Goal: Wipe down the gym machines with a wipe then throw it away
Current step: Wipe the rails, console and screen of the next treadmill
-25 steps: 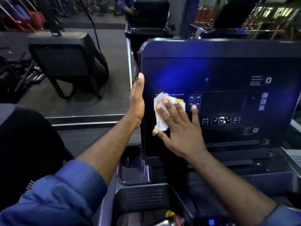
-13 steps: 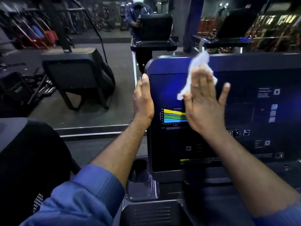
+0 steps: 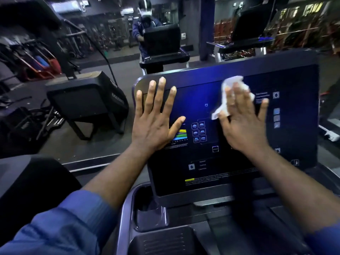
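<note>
The right hand (image 3: 242,124) lay flat on the machine's console (image 3: 200,92), its fingers straight and spread, not curled round anything, and pressed the white wipe (image 3: 227,89) against the dark panel. The wipe sat near the console's top edge, a little right of the middle. It was crumpled, with most of it under the fingers, one end poking out past the fingertips toward the top edge and a tail hanging out on the thumb side. Its long axis therefore ran steeply, from upper right down to lower left, roughly along the fingers. The left hand (image 3: 156,118) was flat too, fingers splayed and holding nothing, planted by the console's top left corner with its fingertips close to the top edge. It lay well apart from the wipe and seemed only to brace the panel. So the wiping hand was plainly the right one, already on the cloth, and judging by where it stood, the unwiped ground lay to its right, along the strip of icons at the right edge, and below toward the bottom edge. A sideways or downward drag with the palm kept flat would likely carry the wipe along, though the loose tail could fold under. The wipe's blurred outline hid its exact shape
</note>
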{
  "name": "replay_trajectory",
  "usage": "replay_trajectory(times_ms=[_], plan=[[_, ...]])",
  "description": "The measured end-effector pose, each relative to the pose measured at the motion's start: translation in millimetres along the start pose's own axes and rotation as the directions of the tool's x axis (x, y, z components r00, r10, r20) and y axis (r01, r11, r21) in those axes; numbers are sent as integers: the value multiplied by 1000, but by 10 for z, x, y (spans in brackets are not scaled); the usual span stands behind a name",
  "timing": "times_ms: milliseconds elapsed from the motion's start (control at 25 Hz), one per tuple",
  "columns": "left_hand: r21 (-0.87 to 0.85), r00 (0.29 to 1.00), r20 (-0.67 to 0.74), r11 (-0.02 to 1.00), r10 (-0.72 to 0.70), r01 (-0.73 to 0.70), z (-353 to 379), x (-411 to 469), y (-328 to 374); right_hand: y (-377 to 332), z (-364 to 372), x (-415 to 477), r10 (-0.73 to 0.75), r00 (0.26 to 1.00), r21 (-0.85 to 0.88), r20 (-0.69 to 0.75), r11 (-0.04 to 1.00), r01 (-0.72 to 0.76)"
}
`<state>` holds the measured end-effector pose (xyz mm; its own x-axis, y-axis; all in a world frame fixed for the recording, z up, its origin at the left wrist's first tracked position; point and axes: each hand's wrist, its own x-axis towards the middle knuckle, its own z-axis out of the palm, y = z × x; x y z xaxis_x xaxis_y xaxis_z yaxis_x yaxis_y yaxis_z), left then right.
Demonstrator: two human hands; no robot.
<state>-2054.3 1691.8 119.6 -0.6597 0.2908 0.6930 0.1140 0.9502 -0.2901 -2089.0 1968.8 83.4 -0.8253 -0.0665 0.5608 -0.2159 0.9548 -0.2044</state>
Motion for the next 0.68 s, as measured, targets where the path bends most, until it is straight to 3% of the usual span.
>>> replay_trajectory(times_ms=[120,200,240,320,400,440,520,680], plan=[[36,996,62,997,67,-69,19,-24,66,405,40,-218,310,951,138,-14,942,-305],[28,994,58,996,88,-89,7,-61,85,172,190,-543,396,918,146,11,908,-393],[23,994,38,994,105,-106,1,-86,88,-63,271,-718,321,947,130,27,938,-322],[-17,989,-4,989,149,-149,8,-138,68,-590,368,-879,-27,999,85,37,996,24],[-66,980,-29,978,195,-196,34,-162,32,-924,308,-608,-321,946,2,40,947,321],[-65,976,-22,974,217,-218,38,-171,26,-975,220,-377,-374,927,-32,35,927,375],[-28,961,-7,961,276,-276,57,-174,39,-763,87,49,-300,954,-60,8,952,300],[20,936,47,937,348,-350,33,-205,109,323,4,-66,65,998,92,6,994,-65]])
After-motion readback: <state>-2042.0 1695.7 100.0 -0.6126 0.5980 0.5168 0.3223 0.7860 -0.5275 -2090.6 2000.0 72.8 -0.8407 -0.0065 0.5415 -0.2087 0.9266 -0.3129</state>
